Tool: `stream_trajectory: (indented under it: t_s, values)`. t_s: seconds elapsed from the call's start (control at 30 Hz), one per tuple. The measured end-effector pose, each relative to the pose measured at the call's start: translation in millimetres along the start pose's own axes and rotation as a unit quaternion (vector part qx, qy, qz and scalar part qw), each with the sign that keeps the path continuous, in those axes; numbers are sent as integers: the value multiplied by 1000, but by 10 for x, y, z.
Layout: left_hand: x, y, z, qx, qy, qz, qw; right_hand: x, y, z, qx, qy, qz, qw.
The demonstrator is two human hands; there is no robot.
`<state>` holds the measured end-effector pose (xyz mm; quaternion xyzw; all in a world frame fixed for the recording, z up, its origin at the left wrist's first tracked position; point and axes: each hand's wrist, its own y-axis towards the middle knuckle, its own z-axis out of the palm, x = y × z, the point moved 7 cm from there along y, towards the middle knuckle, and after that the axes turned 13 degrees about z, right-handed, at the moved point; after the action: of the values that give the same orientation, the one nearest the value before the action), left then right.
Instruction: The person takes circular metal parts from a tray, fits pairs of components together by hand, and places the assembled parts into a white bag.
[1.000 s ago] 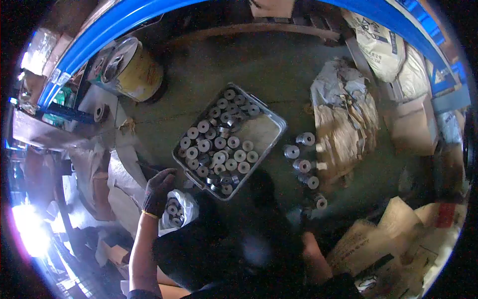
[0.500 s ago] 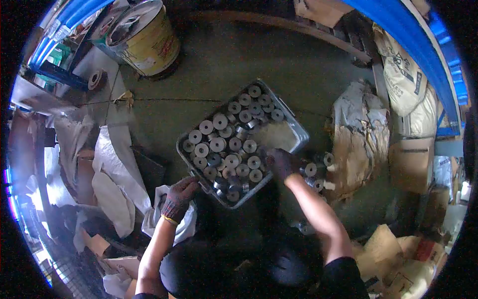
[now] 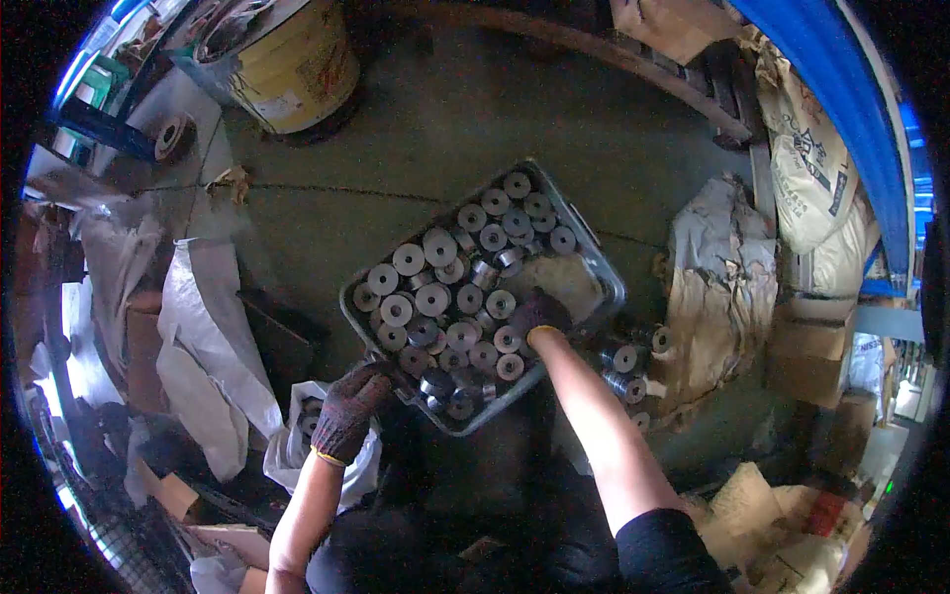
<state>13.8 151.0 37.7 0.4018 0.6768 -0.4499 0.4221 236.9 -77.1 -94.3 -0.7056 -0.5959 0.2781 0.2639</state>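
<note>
A grey plastic bin (image 3: 611, 282) sits tilted on the floor, holding several round metal pieces with centre holes (image 3: 439, 249). My left hand (image 3: 348, 408), in a dark knitted glove, grips the bin's near left rim. My gloved right hand (image 3: 539, 315) reaches inside at the right, beside the metal pieces and a bare patch of the bin's bottom. Its fingers are dark and mostly hidden, so what they hold cannot be made out. Under my left wrist stands an open white bag (image 3: 364, 475) with dark round pieces inside.
More metal pieces (image 3: 625, 358) lie on the floor right of the bin, beside a torn paper sack (image 3: 722, 287). A yellow drum (image 3: 297, 84) stands at the back left. White sheeting (image 3: 213, 337) lies left; full sacks (image 3: 807, 178) and a blue rack post (image 3: 841, 109) are right.
My right hand has moved from near the bin's right rim further into the bin. My left hand stays at the rim. The white bag's opening now shows. The view has shifted slightly.
</note>
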Motion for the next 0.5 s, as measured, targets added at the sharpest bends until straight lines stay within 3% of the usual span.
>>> stream_trajectory:
  t_s: [0.03, 0.1, 0.17, 0.23, 0.3, 0.33, 0.4, 0.43, 0.5]
  values:
    - [4, -14, 16, 0, -3, -2, 1000, -31, 79, 76, -12, -28, -8, 1000]
    - [52, -45, 10, -33, -84, -113, 989, -72, 5, -2, -25, -56, -16, 998]
    - [1, -20, -30, -38, -76, -89, 992, -50, -201, -323, -105, -36, -55, 992]
    - [7, -34, -42, -41, -70, -76, 994, -292, 835, 214, -250, -70, -183, 948]
    - [77, -39, -38, -52, -105, -109, 987, -209, 447, -518, -1, 15, -3, 1000]
    - [94, -28, -28, -52, -105, -109, 987, -187, 580, -517, -1, 15, -2, 1000]
    - [135, -14, 2, -49, -98, -112, 988, -162, 685, -784, -176, 133, -19, 975]
    - [130, -5, -2, -50, -99, -112, 988, -117, 750, -746, -176, 132, -19, 975]
    - [95, 9, -12, -39, -86, -104, 990, -171, 575, -764, -154, 326, 168, 917]
